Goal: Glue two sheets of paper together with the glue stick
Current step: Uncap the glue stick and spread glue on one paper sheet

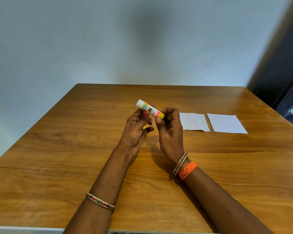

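Note:
I hold a glue stick (149,110) above the middle of the wooden table (74,149), tilted with its white end up to the left. My left hand (135,130) grips its labelled body. My right hand (169,130) pinches its yellow lower end. A small yellow piece (145,127) shows behind my left fingers; I cannot tell whether it is held or lies on the table. Two white sheets of paper lie flat side by side to the right: the nearer sheet (194,121), partly hidden by my right hand, and the farther sheet (227,123).
A pale wall rises behind the table's far edge. A dark frame or window stands at the far right, beside the table corner. Bangles and an orange woven band sit on my wrists.

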